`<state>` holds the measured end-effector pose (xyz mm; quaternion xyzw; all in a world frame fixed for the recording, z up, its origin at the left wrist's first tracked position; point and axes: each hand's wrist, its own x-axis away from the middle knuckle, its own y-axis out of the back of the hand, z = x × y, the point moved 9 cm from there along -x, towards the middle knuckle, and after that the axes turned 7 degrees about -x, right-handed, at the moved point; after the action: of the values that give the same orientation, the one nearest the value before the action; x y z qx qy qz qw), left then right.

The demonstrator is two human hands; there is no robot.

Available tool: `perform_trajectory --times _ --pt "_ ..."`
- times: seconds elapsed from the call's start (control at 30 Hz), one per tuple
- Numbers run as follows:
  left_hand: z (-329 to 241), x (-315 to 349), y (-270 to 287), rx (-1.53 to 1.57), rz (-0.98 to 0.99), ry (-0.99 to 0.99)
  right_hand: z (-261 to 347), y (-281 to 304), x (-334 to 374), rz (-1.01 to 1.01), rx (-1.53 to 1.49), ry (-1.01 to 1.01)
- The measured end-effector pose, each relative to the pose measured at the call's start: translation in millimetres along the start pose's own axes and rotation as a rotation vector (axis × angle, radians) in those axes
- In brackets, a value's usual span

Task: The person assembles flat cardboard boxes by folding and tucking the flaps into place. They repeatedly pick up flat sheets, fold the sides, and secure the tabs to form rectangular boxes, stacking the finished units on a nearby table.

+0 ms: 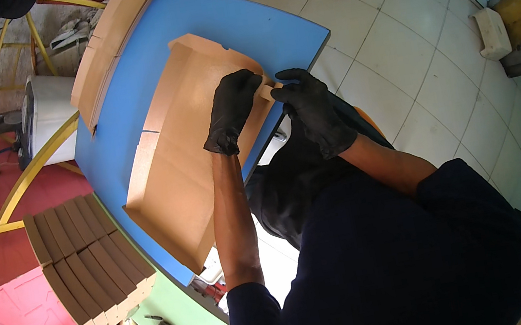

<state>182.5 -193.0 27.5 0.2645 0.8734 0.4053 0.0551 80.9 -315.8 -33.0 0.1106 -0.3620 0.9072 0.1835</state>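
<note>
A long, shallow brown cardboard box lies partly folded on a blue table, its low walls raised along several sides. My left hand, in a black glove, reaches over the box and is closed with its fingertips on the wall near the right-hand corner. Just to the right, my right hand, also black-gloved, pinches a small cardboard flap at that same corner between thumb and fingers. The two hands are close together at the table's near edge. Fingers partly cover the fold.
Flat cardboard sheets lie along the table's far left edge. A pile of folded brown boxes stands at lower left by a green tabletop holding a dark tool. Yellow metal frames rise at left; white tiled floor extends right.
</note>
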Motion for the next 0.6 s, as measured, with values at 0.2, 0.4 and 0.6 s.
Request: perform_trajectory --times 0.2,0.4,0.6 --pt "-3.0 5.3 2.9 0.224 0.013 -0.044 8.7 -4.0 -4.6 0.020 0.045 0.055" --pt "-13.9 7.0 -2.8 0.229 0.089 -0.095 15.7 -11.7 -10.0 0.066 0.103 -0.009" --pt "8.1 4.3 -3.5 0.074 0.011 0.018 44.3 -10.4 -5.1 0.266 0.315 -0.049"
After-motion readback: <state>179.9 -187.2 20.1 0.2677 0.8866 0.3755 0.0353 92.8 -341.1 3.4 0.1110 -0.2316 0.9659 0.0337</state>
